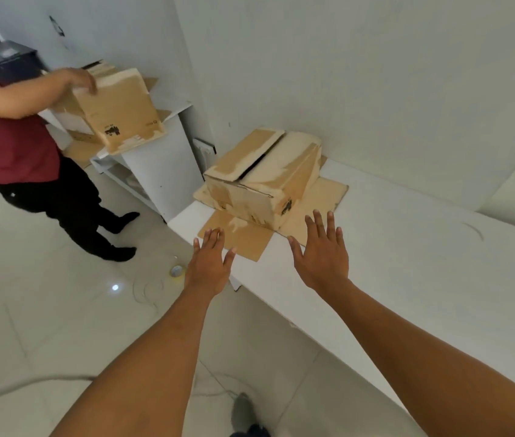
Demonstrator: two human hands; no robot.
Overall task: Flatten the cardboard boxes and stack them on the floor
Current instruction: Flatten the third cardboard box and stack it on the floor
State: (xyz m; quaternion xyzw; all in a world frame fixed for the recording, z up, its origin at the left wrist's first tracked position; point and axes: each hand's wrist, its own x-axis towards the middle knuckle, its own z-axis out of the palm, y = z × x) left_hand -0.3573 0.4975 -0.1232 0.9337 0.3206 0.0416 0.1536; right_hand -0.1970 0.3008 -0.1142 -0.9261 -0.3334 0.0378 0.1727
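A brown cardboard box (265, 178) stands upside down on a white counter (407, 263), its top flaps nearly closed and its lower flaps splayed flat on the counter around it. My left hand (209, 263) hovers in front of the near flap, fingers spread, holding nothing. My right hand (322, 253) reaches toward the box's near right corner, also spread and empty. Neither hand touches the box.
Another person in a red shirt (7, 134) at the left holds a second cardboard box (120, 111) on a white shelf unit (161, 165). A tape roll (176, 271) lies on the tiled floor. A white wall backs the counter. My shoe (246, 417) shows below.
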